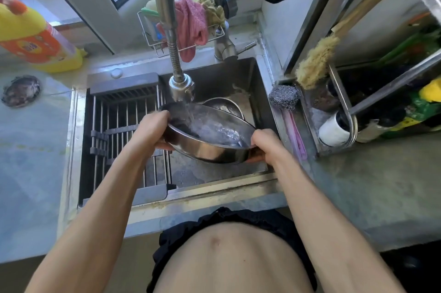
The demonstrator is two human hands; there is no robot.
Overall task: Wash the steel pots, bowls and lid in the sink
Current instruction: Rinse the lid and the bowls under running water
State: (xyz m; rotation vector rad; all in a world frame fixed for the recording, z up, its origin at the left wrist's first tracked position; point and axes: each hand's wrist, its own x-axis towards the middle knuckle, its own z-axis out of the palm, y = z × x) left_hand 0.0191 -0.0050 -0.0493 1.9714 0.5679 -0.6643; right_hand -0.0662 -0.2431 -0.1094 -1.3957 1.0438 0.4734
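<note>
Steel bowl (210, 147), tilted, water pooling inside

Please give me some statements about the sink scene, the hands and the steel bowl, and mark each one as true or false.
1. Both hands hold the steel bowl by its rim. True: left hand, right hand.
2. Water from the faucet runs into the bowl. True.
3. The bowl rests flat on the sink floor. False: it is held tilted above it.
4. The steel wool scrubber lies inside the bowl. False: it sits on the ledge right of the sink.
5. The drying rack holds washed pots. False: nothing shows on it.
</note>
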